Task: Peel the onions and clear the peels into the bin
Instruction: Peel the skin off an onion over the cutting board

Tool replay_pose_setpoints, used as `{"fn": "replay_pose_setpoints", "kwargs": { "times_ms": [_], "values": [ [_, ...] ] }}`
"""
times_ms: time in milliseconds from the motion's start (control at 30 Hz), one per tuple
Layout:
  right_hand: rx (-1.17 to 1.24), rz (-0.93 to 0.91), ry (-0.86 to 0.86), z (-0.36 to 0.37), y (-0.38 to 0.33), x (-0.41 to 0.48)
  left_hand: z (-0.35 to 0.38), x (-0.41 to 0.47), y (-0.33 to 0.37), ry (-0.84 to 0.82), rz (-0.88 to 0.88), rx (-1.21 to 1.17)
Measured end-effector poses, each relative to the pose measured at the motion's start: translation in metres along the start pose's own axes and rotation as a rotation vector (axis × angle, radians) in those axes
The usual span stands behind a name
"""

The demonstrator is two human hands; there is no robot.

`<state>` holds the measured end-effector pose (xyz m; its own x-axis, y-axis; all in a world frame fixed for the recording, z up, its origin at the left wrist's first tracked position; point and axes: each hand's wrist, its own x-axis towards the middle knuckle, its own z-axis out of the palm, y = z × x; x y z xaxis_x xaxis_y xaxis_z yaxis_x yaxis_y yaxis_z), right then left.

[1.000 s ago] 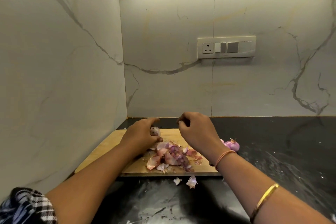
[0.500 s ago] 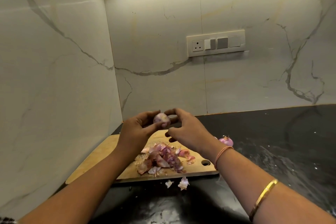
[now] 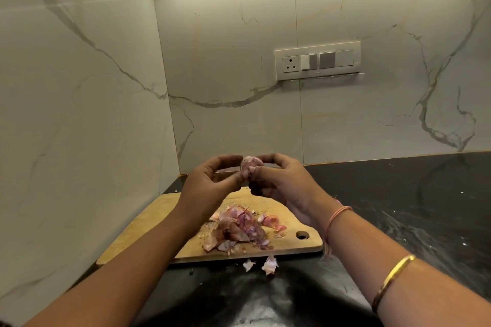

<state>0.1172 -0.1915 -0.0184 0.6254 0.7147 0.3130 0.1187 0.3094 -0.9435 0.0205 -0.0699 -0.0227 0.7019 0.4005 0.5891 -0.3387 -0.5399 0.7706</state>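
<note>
Lifted from the cutting board (image 3: pixel 159 220) a second ago, the onion (image 3: pixel 248 164) now sits pinched between your left hand (image 3: pixel 210 183) and right hand (image 3: pixel 281 186) above the heaped peels (image 3: pixel 236 231), peeling apparently under way.

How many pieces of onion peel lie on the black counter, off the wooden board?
2: a small peel piece and a larger peel piece beside it, just in front of the board. More may be hidden.

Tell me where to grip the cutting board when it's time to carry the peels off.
Probably the right short end, by the finger hole, coming from the right across the counter. The cutting board lies flat with the peels heaped mid-board, so that end is free; keep it level.
</note>
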Motion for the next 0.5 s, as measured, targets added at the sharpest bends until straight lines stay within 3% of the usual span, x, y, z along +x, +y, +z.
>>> {"fn": "replay_pose_setpoints", "kwargs": {
  "times_ms": [500],
  "values": [
    [0.13, 0.068, -0.04, 0.0001, 0.0001, -0.0012, -0.0022, 0.0021, -0.0009, 0.098, 0.094, 0.063]
  ]
}}
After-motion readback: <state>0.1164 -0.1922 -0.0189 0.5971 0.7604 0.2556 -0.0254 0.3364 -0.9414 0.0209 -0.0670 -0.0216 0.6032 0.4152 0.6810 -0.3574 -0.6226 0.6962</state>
